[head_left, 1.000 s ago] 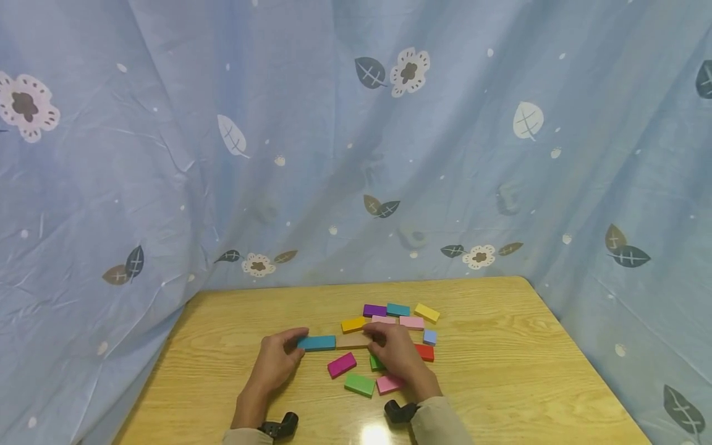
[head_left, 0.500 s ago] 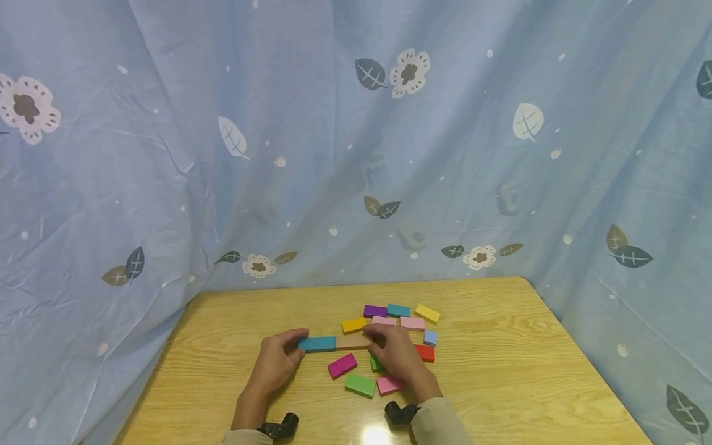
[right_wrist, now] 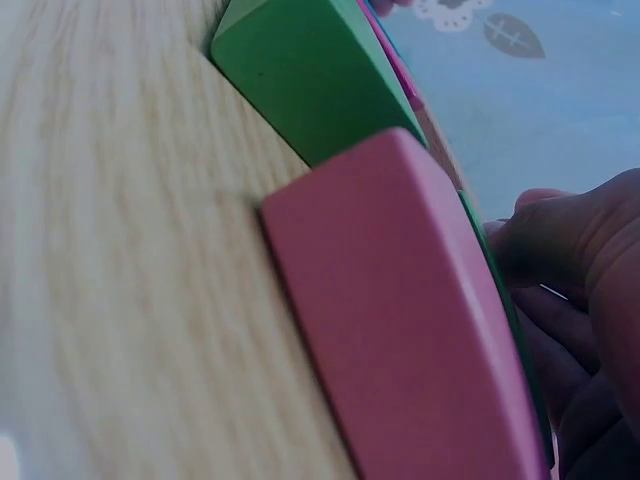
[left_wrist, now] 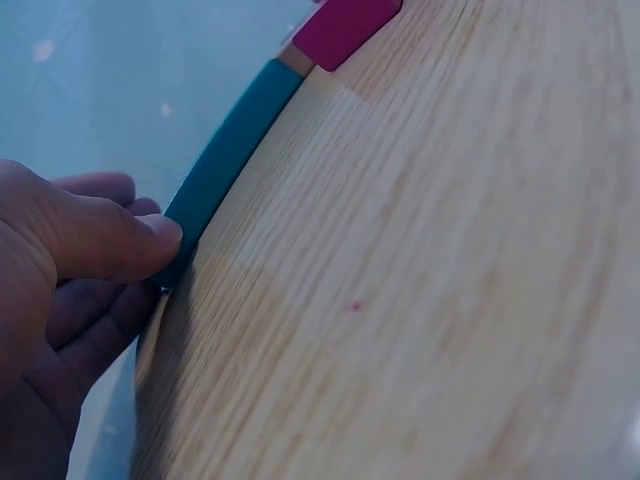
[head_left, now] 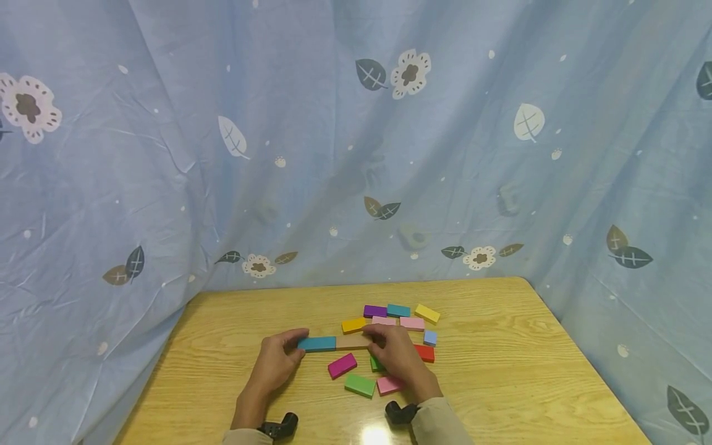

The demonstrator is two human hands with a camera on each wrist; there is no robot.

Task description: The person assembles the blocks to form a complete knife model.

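Observation:
A blue block (head_left: 317, 344) and a tan wooden block (head_left: 353, 342) lie end to end in one line on the table. My left hand (head_left: 276, 360) pinches the outer end of the blue block between thumb and fingers; the left wrist view shows the thumb (left_wrist: 120, 240) on its near side. At the other end, my right hand (head_left: 397, 352) grips the tan block's right end, which its fingers cover. Under that hand a dark green block (head_left: 376, 363) is partly hidden. In the right wrist view a pink block (right_wrist: 390, 300) blocks the sight of the fingertips.
Close in front lie a magenta block (head_left: 342, 366), a light green block (head_left: 360, 385) and a pink block (head_left: 389, 385). Behind are orange (head_left: 353, 325), purple (head_left: 375, 311), teal (head_left: 398, 310) and yellow (head_left: 427, 313) blocks. Red (head_left: 425, 353) and small blue (head_left: 430, 337) ones sit right.

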